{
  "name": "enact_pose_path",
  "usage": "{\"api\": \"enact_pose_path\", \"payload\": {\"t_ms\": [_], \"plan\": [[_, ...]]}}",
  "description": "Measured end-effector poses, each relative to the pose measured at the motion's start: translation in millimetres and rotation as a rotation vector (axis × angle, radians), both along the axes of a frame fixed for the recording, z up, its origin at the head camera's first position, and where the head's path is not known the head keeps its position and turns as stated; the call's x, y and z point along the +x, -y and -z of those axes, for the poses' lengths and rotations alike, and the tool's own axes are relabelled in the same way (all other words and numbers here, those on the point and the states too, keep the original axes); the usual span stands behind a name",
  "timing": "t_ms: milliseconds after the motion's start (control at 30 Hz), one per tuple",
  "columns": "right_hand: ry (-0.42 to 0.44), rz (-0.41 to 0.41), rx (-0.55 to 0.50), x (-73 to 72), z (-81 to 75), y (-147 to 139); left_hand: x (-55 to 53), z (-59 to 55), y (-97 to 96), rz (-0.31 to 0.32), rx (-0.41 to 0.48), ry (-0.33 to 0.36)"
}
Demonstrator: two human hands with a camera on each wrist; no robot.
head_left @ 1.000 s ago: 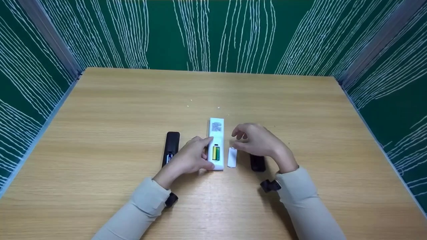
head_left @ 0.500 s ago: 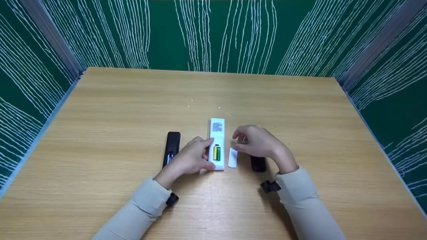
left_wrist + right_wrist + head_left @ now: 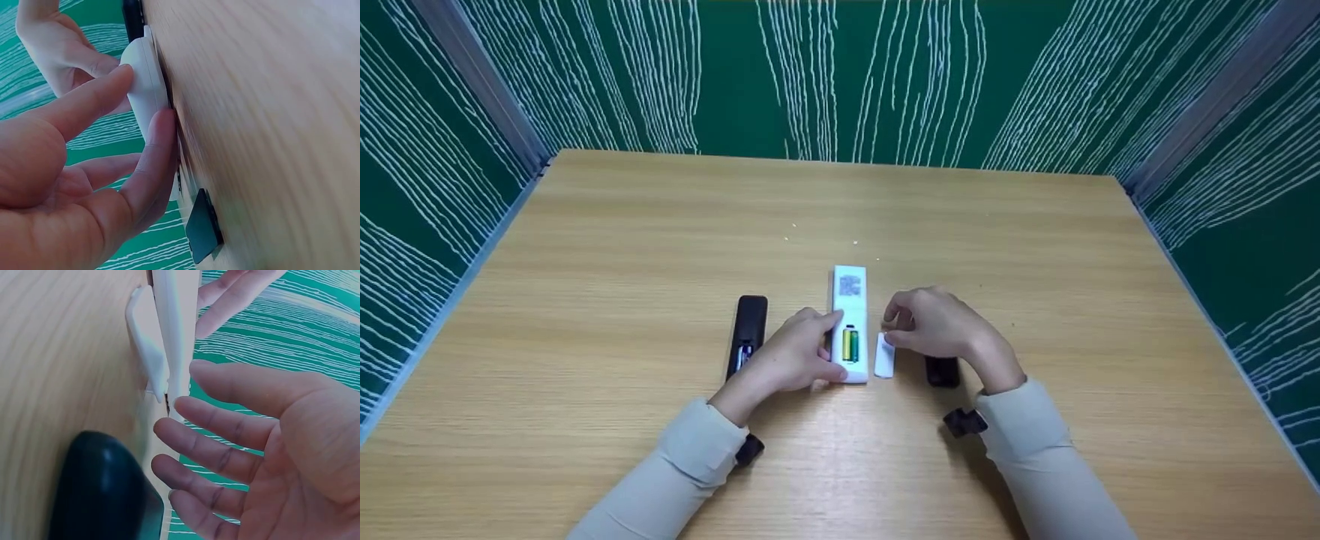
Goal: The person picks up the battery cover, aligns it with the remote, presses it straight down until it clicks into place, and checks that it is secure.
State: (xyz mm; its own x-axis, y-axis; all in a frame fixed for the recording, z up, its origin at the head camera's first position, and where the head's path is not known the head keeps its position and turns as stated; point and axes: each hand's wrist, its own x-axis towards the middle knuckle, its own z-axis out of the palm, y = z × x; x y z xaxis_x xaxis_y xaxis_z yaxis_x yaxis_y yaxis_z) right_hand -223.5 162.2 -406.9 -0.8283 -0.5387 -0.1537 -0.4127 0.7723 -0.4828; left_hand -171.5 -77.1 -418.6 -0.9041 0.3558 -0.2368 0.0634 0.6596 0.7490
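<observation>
A white remote control (image 3: pixel 850 304) lies face down, its battery bay uncovered and two batteries (image 3: pixel 850 346), one yellow-green and one green, lying side by side in it. My left hand (image 3: pixel 795 354) grips the remote's left side; the left wrist view shows thumb and fingers on the white body (image 3: pixel 144 84). Just right of the remote, a white battery cover (image 3: pixel 884 361) rests on the table. My right hand (image 3: pixel 936 324) hovers by the cover's far end with loosely bent fingers. In the right wrist view its fingertips are apart from the cover (image 3: pixel 147 333) and hold nothing.
A black remote (image 3: pixel 750 322) with its battery bay uncovered lies left of my left hand, partly hidden by it. Another black remote (image 3: pixel 943 371) lies under my right hand, mostly hidden. Small white crumbs dot the wooden table (image 3: pixel 660 225). Green walls stand behind and at both sides.
My right hand has sunk slightly toward the near side, closer to the battery cover. The left hand keeps its grip on the white remote, and the remotes stay put.
</observation>
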Motion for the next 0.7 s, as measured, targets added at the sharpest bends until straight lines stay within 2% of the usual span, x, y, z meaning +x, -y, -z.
{"api": "enact_pose_path", "payload": {"t_ms": [267,467,700], "plan": [[0.024,0.018,0.012,-0.9,3.4,2.1,0.6,0.2,0.6,-0.002,0.008,0.004],[0.002,0.025,0.025,-1.6,5.0,3.3,-0.8,0.1,-0.2,-0.004,0.010,0.008],[-0.025,0.006,0.040,-1.5,7.9,5.0,-0.1,0.8,0.7,0.005,0.015,-0.017]]}}
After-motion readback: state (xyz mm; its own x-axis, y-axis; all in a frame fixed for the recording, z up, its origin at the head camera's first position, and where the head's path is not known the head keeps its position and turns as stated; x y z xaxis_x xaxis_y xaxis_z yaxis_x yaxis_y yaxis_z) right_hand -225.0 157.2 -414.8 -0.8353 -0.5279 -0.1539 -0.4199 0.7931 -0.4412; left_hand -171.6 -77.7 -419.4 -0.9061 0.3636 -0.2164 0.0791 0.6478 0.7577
